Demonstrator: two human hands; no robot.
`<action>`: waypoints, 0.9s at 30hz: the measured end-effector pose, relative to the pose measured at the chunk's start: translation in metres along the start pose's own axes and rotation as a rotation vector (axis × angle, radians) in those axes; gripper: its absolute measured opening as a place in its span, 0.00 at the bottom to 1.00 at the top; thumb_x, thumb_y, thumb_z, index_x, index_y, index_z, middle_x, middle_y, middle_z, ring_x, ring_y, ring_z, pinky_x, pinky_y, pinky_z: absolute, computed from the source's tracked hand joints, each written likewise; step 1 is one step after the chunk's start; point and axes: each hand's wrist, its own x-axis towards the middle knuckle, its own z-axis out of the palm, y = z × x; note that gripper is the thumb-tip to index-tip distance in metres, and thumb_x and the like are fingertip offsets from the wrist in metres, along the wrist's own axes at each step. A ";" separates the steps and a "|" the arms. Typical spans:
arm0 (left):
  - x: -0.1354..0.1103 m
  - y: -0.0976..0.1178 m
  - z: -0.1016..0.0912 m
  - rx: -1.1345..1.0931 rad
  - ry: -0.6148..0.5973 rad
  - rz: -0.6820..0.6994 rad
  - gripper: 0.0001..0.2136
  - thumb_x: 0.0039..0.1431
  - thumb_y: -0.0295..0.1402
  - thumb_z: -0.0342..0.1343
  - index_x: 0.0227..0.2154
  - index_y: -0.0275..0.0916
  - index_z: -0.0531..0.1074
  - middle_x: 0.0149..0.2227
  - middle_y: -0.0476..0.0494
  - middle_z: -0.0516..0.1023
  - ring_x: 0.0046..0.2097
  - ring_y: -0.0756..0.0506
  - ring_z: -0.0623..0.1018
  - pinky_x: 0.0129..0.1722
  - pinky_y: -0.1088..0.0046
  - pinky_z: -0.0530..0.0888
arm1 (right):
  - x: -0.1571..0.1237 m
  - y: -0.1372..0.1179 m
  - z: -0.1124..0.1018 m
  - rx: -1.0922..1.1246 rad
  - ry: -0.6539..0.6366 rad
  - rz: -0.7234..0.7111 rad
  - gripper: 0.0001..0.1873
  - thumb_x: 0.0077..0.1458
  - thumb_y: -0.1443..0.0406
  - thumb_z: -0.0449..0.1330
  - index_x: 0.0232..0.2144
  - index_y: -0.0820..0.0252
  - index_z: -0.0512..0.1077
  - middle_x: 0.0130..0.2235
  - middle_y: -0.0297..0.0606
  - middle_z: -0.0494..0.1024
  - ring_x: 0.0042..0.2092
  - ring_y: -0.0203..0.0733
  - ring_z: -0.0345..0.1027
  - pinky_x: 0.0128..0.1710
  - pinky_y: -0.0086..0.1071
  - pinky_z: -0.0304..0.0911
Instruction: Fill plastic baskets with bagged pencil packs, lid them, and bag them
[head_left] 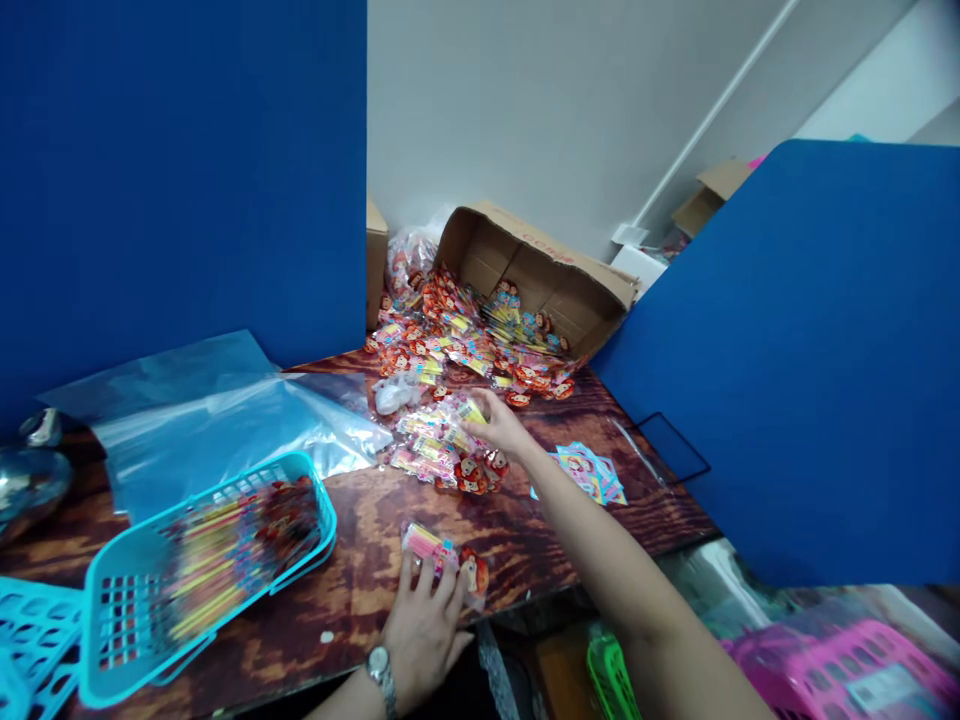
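Note:
My left hand [424,620], with a wristwatch [380,668], is at the near table edge. Its outstretched fingers rest on a clear packet [431,545] with pink sticks and a red-haired cartoon figure; the thumb is apart from it. My right hand [495,425] reaches over a small pile of similar packets [435,450], its fingers closed on a packet with a yellow part [471,411]. My right fingertips are partly hidden. Behind that pile, many more such packets [465,345] spill from a tipped cardboard box [540,270].
A light-blue basket [300,470] holding packets of sticks stands at left, before clear plastic bags [225,425]. Printed cards [589,470] lie right of my right forearm. Blue panels [187,180] flank the wooden table [360,560]. A pink basket [862,665] is at lower right.

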 end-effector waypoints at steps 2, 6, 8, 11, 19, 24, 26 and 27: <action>0.005 0.002 -0.003 0.016 0.040 -0.027 0.30 0.58 0.48 0.50 0.59 0.37 0.59 0.55 0.33 0.68 0.51 0.31 0.69 0.52 0.39 0.57 | -0.015 -0.012 0.005 0.088 -0.117 -0.057 0.16 0.52 0.61 0.58 0.42 0.63 0.66 0.37 0.35 0.72 0.36 0.37 0.66 0.34 0.27 0.61; -0.007 -0.004 -0.018 -0.015 0.171 0.028 0.21 0.59 0.41 0.50 0.52 0.36 0.66 0.49 0.37 0.73 0.50 0.36 0.70 0.52 0.47 0.62 | -0.060 -0.035 0.037 0.095 -0.323 -0.097 0.13 0.47 0.59 0.63 0.32 0.63 0.70 0.28 0.30 0.70 0.29 0.35 0.62 0.29 0.26 0.57; -0.022 -0.011 -0.025 -0.071 0.238 0.061 0.13 0.60 0.34 0.49 0.46 0.37 0.70 0.43 0.42 0.76 0.45 0.41 0.72 0.52 0.53 0.64 | -0.081 -0.043 0.058 -0.053 -0.314 -0.083 0.12 0.47 0.60 0.63 0.32 0.62 0.70 0.31 0.34 0.70 0.33 0.37 0.62 0.33 0.28 0.57; -0.043 -0.025 -0.033 -0.142 0.291 0.055 0.11 0.60 0.27 0.47 0.43 0.38 0.71 0.40 0.45 0.76 0.42 0.44 0.73 0.52 0.57 0.65 | -0.103 -0.050 0.086 -0.276 -0.307 -0.143 0.15 0.46 0.60 0.64 0.36 0.61 0.69 0.42 0.42 0.70 0.43 0.45 0.62 0.41 0.33 0.58; -0.049 -0.044 -0.040 -0.346 0.400 -0.309 0.27 0.61 0.32 0.49 0.61 0.39 0.50 0.57 0.35 0.64 0.58 0.41 0.66 0.53 0.62 0.69 | -0.115 -0.070 0.094 -0.576 -0.301 -0.254 0.14 0.54 0.60 0.59 0.41 0.60 0.67 0.39 0.43 0.72 0.43 0.47 0.63 0.45 0.40 0.58; -0.033 -0.056 -0.033 -0.449 0.407 -0.375 0.35 0.61 0.38 0.50 0.64 0.37 0.37 0.61 0.29 0.58 0.60 0.37 0.65 0.53 0.58 0.69 | -0.109 -0.077 0.096 -0.590 -0.155 -0.527 0.22 0.61 0.66 0.51 0.57 0.50 0.58 0.38 0.39 0.72 0.42 0.44 0.64 0.53 0.45 0.50; -0.031 -0.061 -0.026 -0.440 0.425 -0.329 0.31 0.62 0.36 0.47 0.64 0.38 0.40 0.57 0.31 0.65 0.56 0.40 0.70 0.51 0.61 0.72 | -0.108 -0.075 0.097 -0.585 -0.174 -0.542 0.30 0.60 0.64 0.54 0.62 0.49 0.50 0.39 0.40 0.72 0.42 0.45 0.64 0.52 0.45 0.51; -0.030 -0.062 -0.023 -0.436 0.428 -0.308 0.29 0.63 0.35 0.46 0.63 0.39 0.42 0.56 0.33 0.68 0.54 0.41 0.72 0.50 0.62 0.73 | -0.109 -0.073 0.095 -0.578 -0.190 -0.520 0.34 0.57 0.61 0.57 0.63 0.51 0.48 0.41 0.41 0.72 0.43 0.46 0.64 0.51 0.45 0.52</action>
